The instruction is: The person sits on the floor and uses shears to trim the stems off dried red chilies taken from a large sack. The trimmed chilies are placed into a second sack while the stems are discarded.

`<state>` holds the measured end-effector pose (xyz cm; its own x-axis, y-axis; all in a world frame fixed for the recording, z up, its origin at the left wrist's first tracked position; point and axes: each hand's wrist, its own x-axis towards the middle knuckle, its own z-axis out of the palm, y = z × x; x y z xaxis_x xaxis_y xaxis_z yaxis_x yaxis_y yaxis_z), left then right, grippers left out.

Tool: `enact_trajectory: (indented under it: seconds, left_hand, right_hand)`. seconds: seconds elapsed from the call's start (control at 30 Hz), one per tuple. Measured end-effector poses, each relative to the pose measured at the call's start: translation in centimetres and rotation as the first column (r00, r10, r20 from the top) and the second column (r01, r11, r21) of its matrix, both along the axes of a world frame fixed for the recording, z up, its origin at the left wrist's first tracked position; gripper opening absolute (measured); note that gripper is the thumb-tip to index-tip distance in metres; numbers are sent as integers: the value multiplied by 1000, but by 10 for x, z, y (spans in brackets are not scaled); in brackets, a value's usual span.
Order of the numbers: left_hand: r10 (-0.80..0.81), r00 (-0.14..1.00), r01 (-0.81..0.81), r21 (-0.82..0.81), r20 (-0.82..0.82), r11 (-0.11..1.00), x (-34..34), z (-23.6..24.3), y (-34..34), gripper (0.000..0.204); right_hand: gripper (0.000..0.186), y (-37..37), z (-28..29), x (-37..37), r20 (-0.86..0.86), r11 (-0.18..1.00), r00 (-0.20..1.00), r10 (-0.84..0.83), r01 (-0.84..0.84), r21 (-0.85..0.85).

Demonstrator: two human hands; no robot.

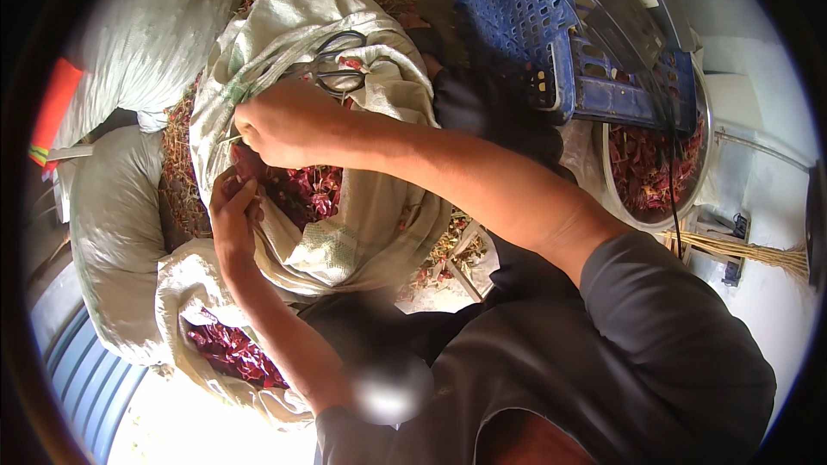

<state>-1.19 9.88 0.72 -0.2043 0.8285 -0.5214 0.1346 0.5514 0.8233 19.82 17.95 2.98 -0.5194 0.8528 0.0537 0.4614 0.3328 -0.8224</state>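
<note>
A large white woven sack (379, 181) stands in front of me, its mouth rolled open over dried red chilies (320, 194). At the left side of the mouth, my left hand (234, 211) is closed, with a dark red dried chili (247, 164) between its fingertips. My right hand (284, 125) reaches across from the right, just above the left. Its fingers are pinched at the chili's upper end, where a thin stem (229, 139) sticks out; the exact grip is partly hidden. Black-handled scissors (342, 80) lie on the sack's far folds, beyond my right hand.
A second open sack (177, 293) of red chilies sits at the near left. Full white sacks (116, 232) stand along the left. At the right, a blue plastic crate (594, 90) rests over a round metal basin (706, 151) of chilies. Stem scraps (177, 181) litter the floor.
</note>
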Motion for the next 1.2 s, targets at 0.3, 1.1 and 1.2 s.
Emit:
enact_trajectory:
  seconds: [0.3,1.1,1.2]
  left_hand:
    - [42,731,-159,110,681,981,22,35,-13,34]
    - [122,984,-158,321,132,934,36,35,-13,20]
    - [94,972,-142,223,215,964,35,47,-13,16]
  right_hand:
    - [7,-16,-9,-14,143,944,955,259,-282,172]
    - [58,-13,-11,-17,55,971,969,240,-238,-31]
    - [69,-9,-1,-13,-186,927,944,273,-310,-210]
